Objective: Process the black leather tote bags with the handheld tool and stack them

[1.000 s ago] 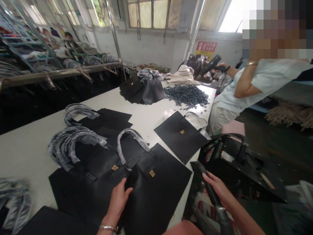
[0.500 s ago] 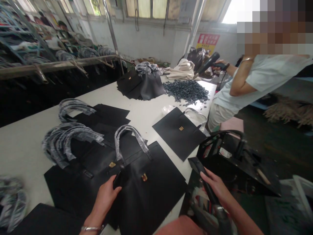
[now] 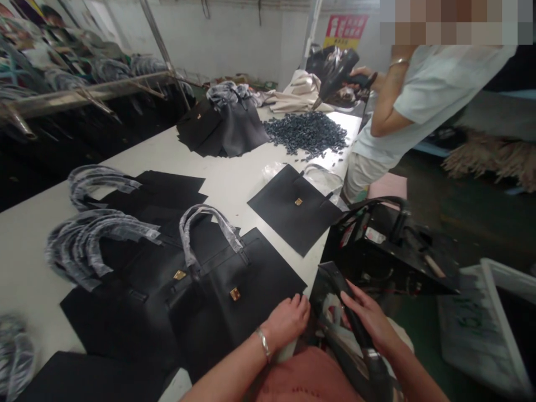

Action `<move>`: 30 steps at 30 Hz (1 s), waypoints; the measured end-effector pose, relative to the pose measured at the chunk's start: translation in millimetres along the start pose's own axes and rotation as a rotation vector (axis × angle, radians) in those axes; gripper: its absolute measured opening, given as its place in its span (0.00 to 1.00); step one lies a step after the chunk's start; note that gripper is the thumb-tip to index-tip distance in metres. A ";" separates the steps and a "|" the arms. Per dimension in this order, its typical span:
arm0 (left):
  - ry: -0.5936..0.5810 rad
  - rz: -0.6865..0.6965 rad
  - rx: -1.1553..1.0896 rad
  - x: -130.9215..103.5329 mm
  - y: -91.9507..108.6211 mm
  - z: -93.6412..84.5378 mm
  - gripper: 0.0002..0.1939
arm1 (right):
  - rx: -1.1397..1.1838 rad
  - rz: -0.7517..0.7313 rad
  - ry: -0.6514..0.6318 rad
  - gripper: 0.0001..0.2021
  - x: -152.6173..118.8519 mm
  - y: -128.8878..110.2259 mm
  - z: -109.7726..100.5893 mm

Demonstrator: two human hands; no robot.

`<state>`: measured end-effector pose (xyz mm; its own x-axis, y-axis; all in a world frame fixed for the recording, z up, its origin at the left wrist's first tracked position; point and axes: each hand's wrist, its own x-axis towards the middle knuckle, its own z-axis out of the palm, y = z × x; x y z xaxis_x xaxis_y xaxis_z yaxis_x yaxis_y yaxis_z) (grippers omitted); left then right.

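A flat black handbag panel (image 3: 247, 273) lies nearest me, with a gold clasp and a handle wrapped in clear plastic. My left hand (image 3: 288, 318) is at its right corner, fingers bent and closed over the edge; the fingertips are partly hidden. In my right hand (image 3: 371, 312), off the table's near edge, is a black handheld tool (image 3: 355, 321) with a broad flat nozzle, fingers wrapped round its body. More panels with plastic-wrapped handles (image 3: 100, 240) overlap to the left. A single clasped panel (image 3: 297, 209) rests beyond.
On the white table (image 3: 226, 190) are a heap of small dark pieces (image 3: 310, 134) and a panel stack (image 3: 221, 125). A co-worker (image 3: 435, 100) across the corner holds a black nozzled tool (image 3: 337, 75). A black bag-like case (image 3: 389, 251) and a grey crate (image 3: 464, 329) stand right.
My left hand has left the near panel's upper-left side and moved right to its right corner. My right hand still holds the tool. The view has tilted down and turned slightly right.
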<state>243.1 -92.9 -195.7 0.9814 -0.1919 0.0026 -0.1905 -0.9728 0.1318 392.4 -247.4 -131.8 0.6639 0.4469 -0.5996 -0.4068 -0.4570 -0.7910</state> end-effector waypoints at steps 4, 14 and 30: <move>-0.065 0.172 0.214 19.0 2.3 11.4 0.16 | 0.041 0.020 0.053 0.42 -8.0 15.1 -12.8; -0.106 0.183 0.405 29.2 21.3 16.5 0.17 | 0.113 0.070 0.101 0.43 -8.8 35.7 -26.4; -0.089 -0.044 0.269 39.7 -16.5 15.0 0.09 | 0.132 0.086 -0.028 0.37 -12.1 41.4 -16.7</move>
<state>284.8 -86.4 -212.6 0.9853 -0.1478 -0.0858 -0.1587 -0.9776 -0.1381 378.0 -284.6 -155.2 0.6057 0.4325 -0.6679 -0.5420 -0.3902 -0.7443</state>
